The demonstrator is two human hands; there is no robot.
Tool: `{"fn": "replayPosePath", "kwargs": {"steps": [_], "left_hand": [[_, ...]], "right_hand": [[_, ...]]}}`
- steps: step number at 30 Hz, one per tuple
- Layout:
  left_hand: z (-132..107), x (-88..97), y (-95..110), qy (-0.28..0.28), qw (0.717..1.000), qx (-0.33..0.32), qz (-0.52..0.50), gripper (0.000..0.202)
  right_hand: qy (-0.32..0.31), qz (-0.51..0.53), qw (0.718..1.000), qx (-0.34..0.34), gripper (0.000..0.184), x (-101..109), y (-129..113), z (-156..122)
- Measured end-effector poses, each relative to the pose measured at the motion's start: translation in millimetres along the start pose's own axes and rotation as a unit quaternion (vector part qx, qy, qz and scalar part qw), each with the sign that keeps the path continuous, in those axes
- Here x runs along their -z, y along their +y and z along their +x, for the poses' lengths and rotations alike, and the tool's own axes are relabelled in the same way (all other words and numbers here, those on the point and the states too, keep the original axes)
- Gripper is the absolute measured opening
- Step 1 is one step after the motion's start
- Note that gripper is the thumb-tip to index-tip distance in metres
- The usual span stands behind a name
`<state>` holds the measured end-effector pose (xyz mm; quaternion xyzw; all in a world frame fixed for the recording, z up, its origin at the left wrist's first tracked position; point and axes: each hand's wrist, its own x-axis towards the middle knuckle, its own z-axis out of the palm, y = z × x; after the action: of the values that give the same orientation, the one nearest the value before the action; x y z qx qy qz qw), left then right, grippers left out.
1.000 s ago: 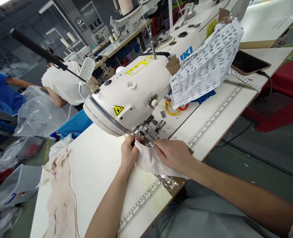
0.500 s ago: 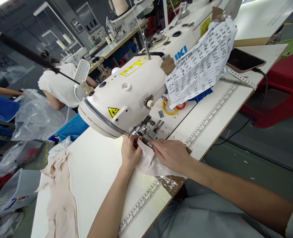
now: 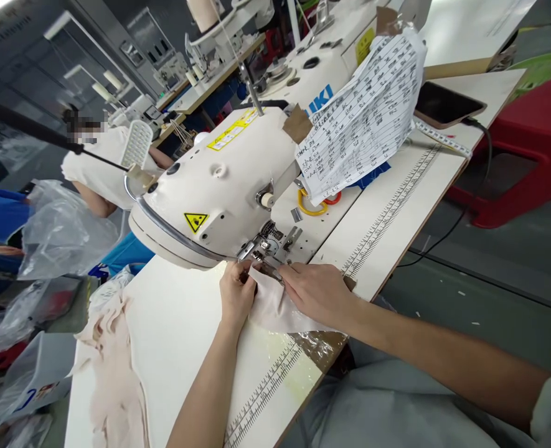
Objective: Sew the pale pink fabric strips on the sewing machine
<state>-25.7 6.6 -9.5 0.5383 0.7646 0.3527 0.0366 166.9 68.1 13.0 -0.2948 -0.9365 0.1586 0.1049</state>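
Note:
A pale beige piece of fabric (image 3: pixel 275 308) lies under the presser foot (image 3: pixel 262 256) of a white sewing machine (image 3: pixel 219 190). My left hand (image 3: pixel 236 294) pinches the fabric's left edge just in front of the needle. My right hand (image 3: pixel 316 291) presses flat on the fabric's right side, fingertips pinching the edge close to the foot. Both hands are closed on the fabric, almost touching each other.
More beige fabric pieces (image 3: pixel 114 367) hang over the table's left edge. A printed paper sheet (image 3: pixel 359 121) is taped to the machine; yellow and red scissor handles (image 3: pixel 313 204) lie below it. A phone (image 3: pixel 446 104) rests far right. Another person in white (image 3: pixel 100 165) sits behind.
The camera view has drifted so everything sits slightly left and lower. Both hands stay at the presser foot, with the fabric edge nudged a little under it.

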Motion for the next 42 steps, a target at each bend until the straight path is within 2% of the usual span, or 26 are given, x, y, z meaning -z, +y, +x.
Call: {"fn": "replayPosePath", "kwargs": {"steps": [2,4,7,12,15,17,19,23,27,32,37,42], "left_hand": [[-0.6,0.1,-1.0,0.004,0.999,-0.04,0.021,0.015],[-1.2,-0.5,-3.2,0.012,0.992,-0.11,0.055,0.012],[-1.7,-1.1,-7.1,0.016,0.971,-0.208,0.115,0.023],[-2.1,8.1,-4.6,-0.052,0.952,-0.271,0.131,0.038],[-3.9,16.4,3.5,-0.092,0.942,-0.292,0.14,0.041],[-7.0,18.2,10.4,-0.1,0.935,-0.296,0.169,0.041],[-11.5,15.6,18.0,-0.098,0.932,-0.284,0.204,0.04],[-22.3,0.7,31.8,-0.067,0.938,-0.236,0.246,0.034],[-32.4,-11.0,39.1,-0.042,0.942,-0.202,0.263,0.035],[-42.2,-9.7,39.3,-0.049,0.948,-0.193,0.25,0.039],[-44.4,-5.3,38.3,-0.067,0.954,-0.176,0.233,0.04],[-43.2,-7.7,40.0,-0.053,0.955,-0.179,0.231,0.041]], "right_hand": [[0.0,-0.003,1.0,-0.002,0.018,-0.2,-0.8,-0.6],[0.003,-0.007,1.0,-0.001,0.017,-1.0,-1.5,-1.3],[0.008,-0.013,1.0,0.001,0.02,-2.9,-3.1,-1.5],[0.01,-0.02,1.0,-0.012,0.022,-2.1,-1.4,-13.4],[0.004,0.061,0.998,-0.011,0.016,0.6,6.5,-41.1],[0.004,0.175,0.985,0.011,0.014,0.9,14.1,-66.0],[0.007,0.241,0.97,0.029,0.017,-1.1,22.4,-89.6],[0.047,0.273,0.96,0.04,0.022,-7.5,38.0,-115.0],[0.085,0.244,0.965,0.051,0.023,-7.6,46.0,-112.3],[0.117,0.177,0.972,0.099,0.024,-3.1,44.5,-106.8],[0.108,0.15,0.978,0.096,0.023,-1.0,41.3,-107.2],[0.091,0.115,0.985,0.088,0.025,1.5,40.9,-104.7]]}}
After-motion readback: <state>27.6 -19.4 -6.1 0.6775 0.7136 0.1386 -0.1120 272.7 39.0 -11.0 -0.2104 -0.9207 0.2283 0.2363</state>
